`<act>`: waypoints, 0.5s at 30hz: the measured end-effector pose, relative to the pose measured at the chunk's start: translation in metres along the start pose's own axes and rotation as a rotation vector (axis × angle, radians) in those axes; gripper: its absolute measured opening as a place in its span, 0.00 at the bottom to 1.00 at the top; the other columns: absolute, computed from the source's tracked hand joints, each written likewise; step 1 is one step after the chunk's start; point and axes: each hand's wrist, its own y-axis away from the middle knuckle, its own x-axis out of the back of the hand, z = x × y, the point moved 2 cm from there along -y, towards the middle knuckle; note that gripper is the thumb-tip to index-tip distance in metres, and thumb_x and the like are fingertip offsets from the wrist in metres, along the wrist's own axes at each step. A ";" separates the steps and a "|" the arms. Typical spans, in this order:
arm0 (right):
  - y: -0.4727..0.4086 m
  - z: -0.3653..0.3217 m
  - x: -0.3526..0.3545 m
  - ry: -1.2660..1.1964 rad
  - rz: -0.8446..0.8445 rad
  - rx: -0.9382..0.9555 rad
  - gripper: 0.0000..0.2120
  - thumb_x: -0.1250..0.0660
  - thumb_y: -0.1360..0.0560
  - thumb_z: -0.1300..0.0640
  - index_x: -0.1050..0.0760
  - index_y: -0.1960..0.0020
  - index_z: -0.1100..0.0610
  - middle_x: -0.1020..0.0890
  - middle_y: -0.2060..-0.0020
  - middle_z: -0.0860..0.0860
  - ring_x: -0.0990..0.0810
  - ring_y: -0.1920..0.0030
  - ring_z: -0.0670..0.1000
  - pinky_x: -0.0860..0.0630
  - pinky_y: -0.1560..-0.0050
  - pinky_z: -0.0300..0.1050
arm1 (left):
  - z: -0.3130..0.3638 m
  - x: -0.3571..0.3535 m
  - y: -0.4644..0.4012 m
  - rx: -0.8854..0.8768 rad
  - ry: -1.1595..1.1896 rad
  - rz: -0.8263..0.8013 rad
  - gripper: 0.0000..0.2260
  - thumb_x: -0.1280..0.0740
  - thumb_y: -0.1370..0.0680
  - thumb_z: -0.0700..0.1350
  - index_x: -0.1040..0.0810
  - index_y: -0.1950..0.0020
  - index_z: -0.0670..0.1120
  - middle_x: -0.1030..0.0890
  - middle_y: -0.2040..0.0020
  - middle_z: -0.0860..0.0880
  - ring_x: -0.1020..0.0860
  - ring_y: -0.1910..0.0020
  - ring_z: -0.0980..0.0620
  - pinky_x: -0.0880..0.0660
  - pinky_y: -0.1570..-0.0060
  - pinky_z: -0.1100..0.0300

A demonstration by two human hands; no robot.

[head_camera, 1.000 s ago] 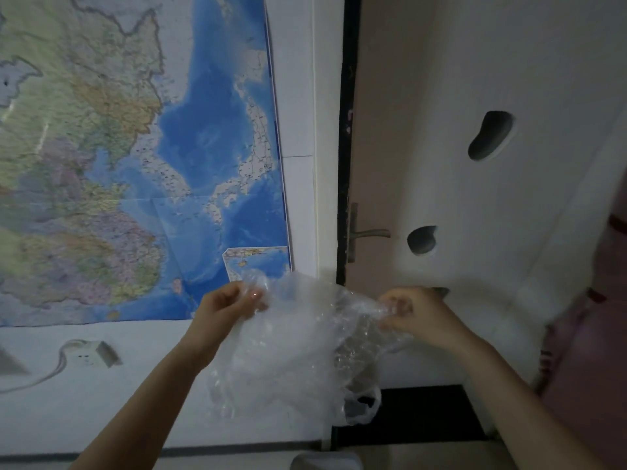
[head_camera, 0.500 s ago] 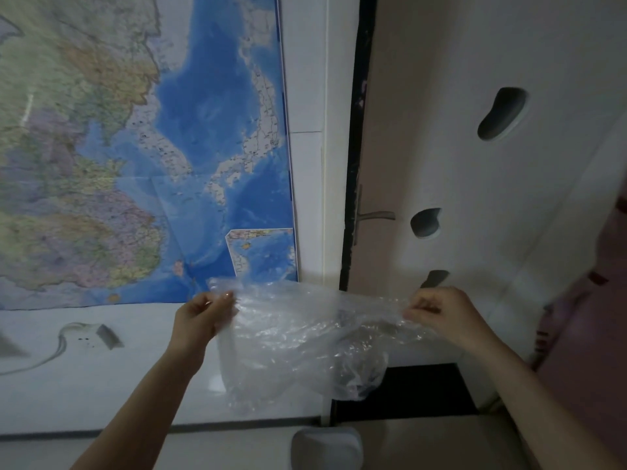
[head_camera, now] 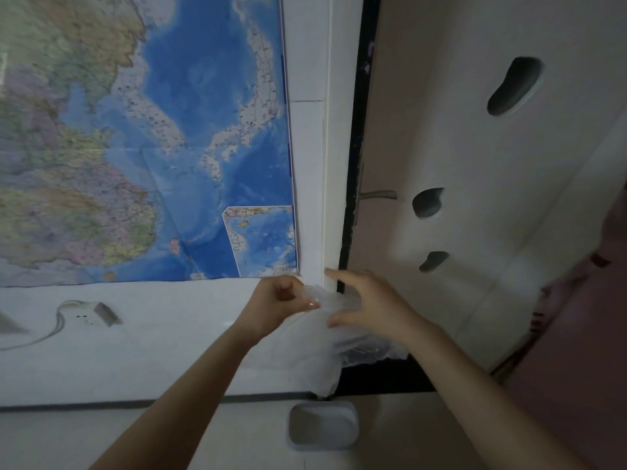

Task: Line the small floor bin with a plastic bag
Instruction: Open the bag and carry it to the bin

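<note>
Directly below our hands, on the pale floor by the wall, stood the small grey-white plastic bin (head_camera: 322, 425), its mouth open upward and unlined. Above the bin hung the thin clear plastic bag (head_camera: 317, 354), gathered at its top and trailing straight down toward the bin's mouth, not yet touching. Our left hand (head_camera: 278, 305) pinched the bag's top, fingers closed on it. Our right hand (head_camera: 368, 305), just beside the left above the bin, had thumb and fingers spread, seemingly brushing the film without gripping.
</note>
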 end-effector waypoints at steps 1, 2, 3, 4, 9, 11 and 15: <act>-0.003 -0.004 -0.006 -0.012 0.004 0.006 0.29 0.24 0.36 0.48 0.26 0.38 0.52 0.22 0.44 0.48 0.25 0.42 0.49 0.29 0.42 0.46 | 0.003 -0.002 0.000 0.001 0.022 -0.015 0.07 0.26 0.33 0.37 0.21 0.62 0.35 0.20 0.66 0.45 0.22 0.64 0.52 0.24 0.60 0.62; -0.005 -0.007 -0.010 -0.025 0.024 0.019 0.19 0.25 0.34 0.51 0.22 0.45 0.55 0.18 0.50 0.50 0.22 0.48 0.52 0.26 0.47 0.48 | 0.006 -0.002 0.001 0.003 0.016 -0.029 0.08 0.25 0.34 0.38 0.20 0.59 0.37 0.18 0.64 0.47 0.21 0.63 0.54 0.24 0.59 0.63; -0.006 -0.008 -0.013 -0.060 0.051 0.021 0.13 0.27 0.31 0.53 0.21 0.50 0.57 0.17 0.55 0.53 0.20 0.54 0.54 0.25 0.50 0.50 | 0.008 0.003 0.003 -0.007 -0.026 -0.032 0.12 0.24 0.35 0.42 0.20 0.54 0.40 0.17 0.59 0.49 0.19 0.60 0.56 0.24 0.56 0.64; -0.007 -0.005 -0.016 -0.110 0.081 0.010 0.10 0.28 0.30 0.54 0.21 0.53 0.59 0.16 0.59 0.54 0.19 0.57 0.53 0.24 0.53 0.49 | 0.008 0.013 0.005 -0.025 -0.118 -0.009 0.19 0.24 0.37 0.47 0.20 0.48 0.44 0.17 0.53 0.52 0.20 0.54 0.59 0.24 0.52 0.66; -0.006 0.019 -0.015 -0.416 0.197 -0.103 0.03 0.29 0.30 0.57 0.20 0.56 0.56 0.17 0.62 0.50 0.19 0.62 0.43 0.23 0.58 0.38 | -0.035 0.090 0.048 0.056 -0.215 0.358 0.46 0.22 0.43 0.52 0.40 0.29 0.59 0.35 0.29 0.58 0.35 0.32 0.61 0.37 0.35 0.62; -0.006 0.028 -0.014 -0.471 0.199 -0.126 0.08 0.29 0.29 0.59 0.20 0.51 0.58 0.15 0.61 0.49 0.17 0.58 0.47 0.21 0.56 0.39 | -0.057 0.095 0.066 0.193 -0.139 0.349 0.50 0.22 0.44 0.52 0.46 0.28 0.59 0.40 0.26 0.52 0.39 0.29 0.52 0.37 0.33 0.50; -0.005 0.048 -0.016 -0.584 0.234 -0.173 0.06 0.30 0.29 0.61 0.19 0.53 0.54 0.14 0.65 0.42 0.17 0.62 0.41 0.23 0.66 0.30 | -0.079 0.078 0.074 0.293 0.146 0.226 0.61 0.20 0.52 0.61 0.47 0.25 0.51 0.33 0.31 0.46 0.30 0.34 0.47 0.31 0.36 0.46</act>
